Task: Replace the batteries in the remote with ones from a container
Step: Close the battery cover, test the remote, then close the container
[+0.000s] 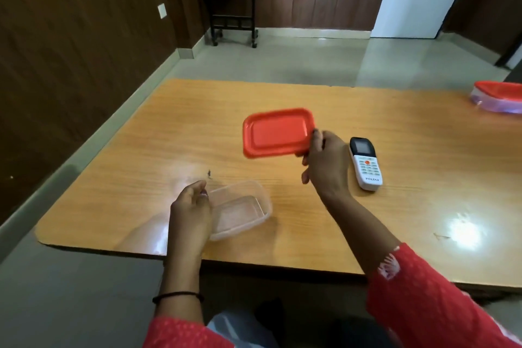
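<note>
A clear plastic container [243, 209] sits on the wooden table [395, 121] near its front edge, lid off; I see nothing inside it. My left hand [190, 212] grips its left end. My right hand [324, 164] holds the red lid [275, 133] by its right edge, tilted and lifted above the table. A white remote [365, 163] with a dark screen lies face up just right of my right hand.
A second container [500, 96] with a red lid stands at the table's far right edge. A dark side table [230, 5] with a small white pot stands against the far wall. The table's front edge is close to my body.
</note>
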A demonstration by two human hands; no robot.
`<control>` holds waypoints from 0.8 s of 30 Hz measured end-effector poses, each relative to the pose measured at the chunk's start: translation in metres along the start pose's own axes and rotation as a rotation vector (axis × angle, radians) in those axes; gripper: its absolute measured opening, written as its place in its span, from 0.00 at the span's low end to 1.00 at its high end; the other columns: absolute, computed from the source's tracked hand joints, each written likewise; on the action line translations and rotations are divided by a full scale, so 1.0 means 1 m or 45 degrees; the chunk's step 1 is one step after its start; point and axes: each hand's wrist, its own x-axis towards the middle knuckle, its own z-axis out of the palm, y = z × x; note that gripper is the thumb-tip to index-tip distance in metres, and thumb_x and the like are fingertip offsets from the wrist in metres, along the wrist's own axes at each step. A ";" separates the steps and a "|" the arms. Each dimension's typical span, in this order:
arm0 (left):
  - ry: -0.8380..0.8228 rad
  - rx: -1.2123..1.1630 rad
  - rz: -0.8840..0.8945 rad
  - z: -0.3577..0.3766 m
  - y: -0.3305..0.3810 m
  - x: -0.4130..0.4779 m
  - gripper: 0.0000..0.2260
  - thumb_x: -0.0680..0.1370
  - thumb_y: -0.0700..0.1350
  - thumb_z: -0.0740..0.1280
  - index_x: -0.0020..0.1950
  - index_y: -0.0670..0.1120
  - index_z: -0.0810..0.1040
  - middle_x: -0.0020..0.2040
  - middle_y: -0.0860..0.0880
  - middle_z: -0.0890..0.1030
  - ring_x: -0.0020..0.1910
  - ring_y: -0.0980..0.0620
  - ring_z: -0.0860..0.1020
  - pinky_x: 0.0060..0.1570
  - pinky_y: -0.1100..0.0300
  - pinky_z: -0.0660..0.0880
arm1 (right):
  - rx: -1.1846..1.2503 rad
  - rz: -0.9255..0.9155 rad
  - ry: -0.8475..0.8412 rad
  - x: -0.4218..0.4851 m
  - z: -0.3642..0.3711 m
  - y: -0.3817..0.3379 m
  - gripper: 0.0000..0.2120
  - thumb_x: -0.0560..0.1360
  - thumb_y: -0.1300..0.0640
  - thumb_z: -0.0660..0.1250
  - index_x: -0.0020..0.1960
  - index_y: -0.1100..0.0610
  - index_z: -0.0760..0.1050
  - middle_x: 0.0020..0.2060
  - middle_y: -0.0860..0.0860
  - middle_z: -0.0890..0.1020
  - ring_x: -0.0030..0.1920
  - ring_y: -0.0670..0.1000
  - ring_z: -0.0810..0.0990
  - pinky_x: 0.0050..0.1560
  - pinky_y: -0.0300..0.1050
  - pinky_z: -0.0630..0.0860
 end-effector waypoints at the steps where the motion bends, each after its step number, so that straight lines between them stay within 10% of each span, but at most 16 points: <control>1: 0.001 -0.067 -0.023 0.003 0.003 -0.002 0.11 0.80 0.40 0.57 0.54 0.50 0.77 0.54 0.51 0.78 0.50 0.56 0.76 0.51 0.60 0.70 | -0.040 0.078 -0.119 -0.010 -0.001 0.003 0.19 0.82 0.55 0.52 0.41 0.64 0.74 0.26 0.54 0.76 0.19 0.51 0.72 0.17 0.42 0.68; 6: -0.034 -0.277 -0.172 0.007 0.012 -0.012 0.10 0.81 0.49 0.58 0.46 0.51 0.78 0.49 0.52 0.80 0.51 0.52 0.78 0.50 0.58 0.72 | -0.303 0.065 -0.332 -0.055 0.008 0.030 0.18 0.80 0.57 0.53 0.37 0.63 0.75 0.27 0.53 0.77 0.25 0.51 0.72 0.28 0.46 0.68; 12: -0.075 -0.243 -0.189 0.008 0.002 -0.010 0.15 0.78 0.35 0.60 0.63 0.46 0.75 0.60 0.47 0.79 0.57 0.48 0.78 0.57 0.51 0.77 | -0.892 -0.132 -0.377 -0.072 0.009 0.027 0.18 0.80 0.50 0.52 0.46 0.58 0.77 0.38 0.56 0.82 0.40 0.60 0.80 0.38 0.50 0.73; 24: -0.066 -0.371 -0.171 0.014 -0.003 -0.008 0.12 0.80 0.37 0.59 0.60 0.47 0.76 0.58 0.49 0.80 0.58 0.52 0.77 0.61 0.52 0.74 | -0.490 0.157 -0.754 -0.066 -0.009 0.013 0.17 0.76 0.57 0.56 0.31 0.59 0.73 0.22 0.52 0.79 0.24 0.49 0.75 0.34 0.48 0.75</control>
